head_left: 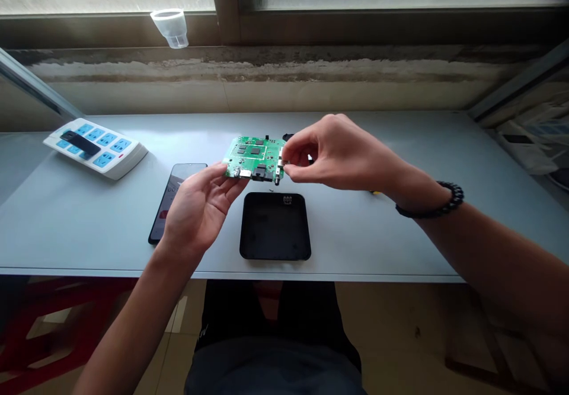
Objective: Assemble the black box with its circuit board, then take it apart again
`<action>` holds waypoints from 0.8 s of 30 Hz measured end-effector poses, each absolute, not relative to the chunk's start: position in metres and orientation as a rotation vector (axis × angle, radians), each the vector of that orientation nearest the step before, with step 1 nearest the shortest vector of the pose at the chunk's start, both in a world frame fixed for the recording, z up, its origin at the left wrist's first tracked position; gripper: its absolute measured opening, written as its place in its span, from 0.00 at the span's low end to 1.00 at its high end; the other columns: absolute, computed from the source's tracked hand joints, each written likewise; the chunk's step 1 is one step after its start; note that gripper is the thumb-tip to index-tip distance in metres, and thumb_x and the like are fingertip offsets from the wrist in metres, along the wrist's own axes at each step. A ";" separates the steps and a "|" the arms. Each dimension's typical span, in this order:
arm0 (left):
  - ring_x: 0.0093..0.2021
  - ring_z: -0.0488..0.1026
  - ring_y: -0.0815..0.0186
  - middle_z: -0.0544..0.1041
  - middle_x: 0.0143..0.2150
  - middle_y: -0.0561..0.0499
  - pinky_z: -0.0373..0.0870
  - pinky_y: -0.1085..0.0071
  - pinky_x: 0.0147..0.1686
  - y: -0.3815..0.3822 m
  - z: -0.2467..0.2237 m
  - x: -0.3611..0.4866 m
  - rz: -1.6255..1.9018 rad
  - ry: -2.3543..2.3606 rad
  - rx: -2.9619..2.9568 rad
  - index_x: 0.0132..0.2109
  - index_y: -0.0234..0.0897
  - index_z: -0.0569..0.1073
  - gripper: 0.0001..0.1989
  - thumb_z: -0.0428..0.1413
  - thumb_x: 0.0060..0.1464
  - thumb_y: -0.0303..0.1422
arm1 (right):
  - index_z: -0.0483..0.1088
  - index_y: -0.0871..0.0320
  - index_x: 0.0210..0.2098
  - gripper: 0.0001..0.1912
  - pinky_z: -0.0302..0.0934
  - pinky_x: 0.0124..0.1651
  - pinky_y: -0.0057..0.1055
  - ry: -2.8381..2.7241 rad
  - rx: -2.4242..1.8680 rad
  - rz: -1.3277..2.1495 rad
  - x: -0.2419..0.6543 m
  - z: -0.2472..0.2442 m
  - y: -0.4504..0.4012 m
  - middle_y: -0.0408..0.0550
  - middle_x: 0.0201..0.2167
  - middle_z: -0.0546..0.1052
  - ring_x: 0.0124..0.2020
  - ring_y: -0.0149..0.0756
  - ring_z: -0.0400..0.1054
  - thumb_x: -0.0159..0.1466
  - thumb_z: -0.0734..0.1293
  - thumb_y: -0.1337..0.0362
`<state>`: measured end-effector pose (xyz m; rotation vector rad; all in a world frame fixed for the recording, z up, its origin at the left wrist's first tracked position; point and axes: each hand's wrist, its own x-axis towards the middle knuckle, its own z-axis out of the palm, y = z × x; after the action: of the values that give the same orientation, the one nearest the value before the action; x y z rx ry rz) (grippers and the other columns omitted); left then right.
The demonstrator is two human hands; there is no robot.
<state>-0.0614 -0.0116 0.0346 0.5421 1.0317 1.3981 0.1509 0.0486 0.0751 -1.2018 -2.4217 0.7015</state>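
Left grip [195,205]: we held the green circuit board [253,156] at its near left edge, thumb along the rim, fingers underneath.
Right grip [340,152]: we had thumb and forefinger pinching the board's right edge; whether a smaller part sat between them, we could not tell.
Board: raised between both grips, chip side up, off the worktop [377,238].
Handling: we judged it best to steady the edge with the left grip, keep skin off the components, and pinch lightly without flexing the board.
Black case [275,229]: right of the left grip, below the board, open upward; pale marks showed at its far wall, the inside too dark to read.
Plastic cup [173,28]: well beyond the left grip; we made out no contents.
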 end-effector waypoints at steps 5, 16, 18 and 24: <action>0.53 0.83 0.58 0.84 0.53 0.41 0.82 0.68 0.55 -0.040 0.035 -0.063 1.337 1.064 0.729 0.46 0.29 0.84 0.11 0.62 0.56 0.24 | 0.75 0.57 0.33 0.07 0.58 0.38 0.34 -2.484 -1.012 0.462 0.163 0.055 0.028 0.45 0.31 0.78 0.31 0.30 0.68 0.66 0.66 0.65; 0.51 0.85 0.61 0.86 0.52 0.44 0.84 0.72 0.51 -0.078 0.032 -0.061 1.443 1.006 0.724 0.50 0.35 0.85 0.14 0.62 0.59 0.24 | 0.76 0.56 0.39 0.08 0.66 0.40 0.27 -2.442 -0.660 0.316 0.168 0.036 0.010 0.42 0.35 0.82 0.34 0.26 0.73 0.72 0.65 0.66; 0.50 0.85 0.61 0.86 0.52 0.45 0.85 0.72 0.50 -0.079 0.029 -0.060 1.441 0.994 0.704 0.50 0.36 0.86 0.13 0.63 0.58 0.25 | 0.76 0.57 0.40 0.08 0.65 0.38 0.27 -2.457 -0.638 0.316 0.170 0.032 0.010 0.43 0.34 0.81 0.33 0.26 0.72 0.72 0.65 0.65; 0.45 0.86 0.63 0.88 0.46 0.48 0.85 0.75 0.47 -0.081 0.019 -0.058 1.457 0.963 0.631 0.44 0.36 0.87 0.11 0.66 0.54 0.23 | 0.75 0.58 0.40 0.05 0.66 0.37 0.26 -2.425 -0.590 0.303 0.175 0.025 0.006 0.43 0.34 0.81 0.32 0.24 0.71 0.71 0.66 0.67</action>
<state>-0.0577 -0.0811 0.0193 0.6311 0.9632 1.4569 0.1749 0.0065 0.0251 -0.5899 -2.4249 0.3027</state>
